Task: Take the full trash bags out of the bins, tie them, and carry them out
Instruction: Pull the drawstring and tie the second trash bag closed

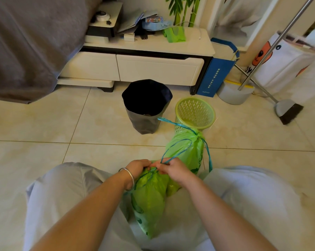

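Observation:
A full green trash bag [149, 200] lies between my knees on the tiled floor. My left hand [137, 167] and my right hand [173, 168] pinch its blue drawstring [176, 151] at the bag's neck. Just beyond stands a second green trash bag [189, 153], cinched shut at the top by its own blue string. Behind it is a green mesh bin [195, 113] with no bag in it. To that bin's left stands a bin lined with a black bag [145, 105], its mouth open.
A white low cabinet [140, 64] with clutter on top runs along the back. A grey bed cover [26, 51] hangs at left. A blue paper bag [216, 73], a broom [287, 109] and a white printed bag [283, 64] crowd the right.

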